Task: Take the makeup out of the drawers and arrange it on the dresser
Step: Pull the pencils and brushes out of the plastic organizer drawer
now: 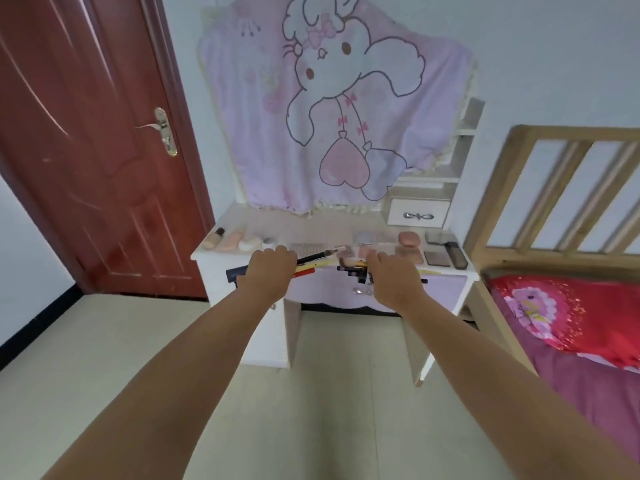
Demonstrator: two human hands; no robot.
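Note:
A white dresser (311,220) stands against the wall with makeup laid along its top: bottles and tubes (230,239) at the left, compacts and palettes (408,242) at the right. My left hand (268,271) grips a bundle of makeup pencils (315,259), black, yellow and red, over the front edge. My right hand (389,275) is curled around several dark pens and brushes (353,266) just above the lilac front drawer (339,289). Whether that drawer is open is unclear.
A pink cartoon blanket (332,98) drapes over the mirror. A small drawer (417,212) sits at the dresser's back right. A red door (86,150) is at the left, and a wooden bed (561,209) with red bedding stands close at the right. The floor is pale.

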